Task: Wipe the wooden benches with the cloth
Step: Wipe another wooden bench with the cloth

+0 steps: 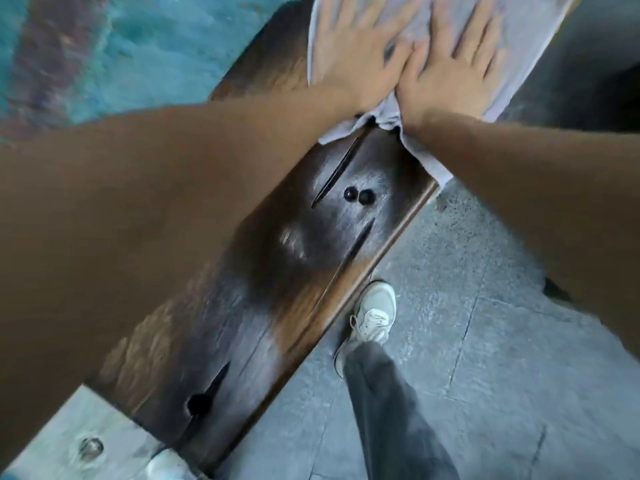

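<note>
We are pressing left hand (360,57) and right hand (450,67) flat, fingers spread, gripping nothing, on the cloth (391,119) | bench (277,271) is running lengthwise back from both palms toward us | hands level, touching.

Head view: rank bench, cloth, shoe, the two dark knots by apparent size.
1. bench
2. cloth, partly cut off by the frame and covered by the hands
3. shoe
4. two dark knots, alike in size
</note>
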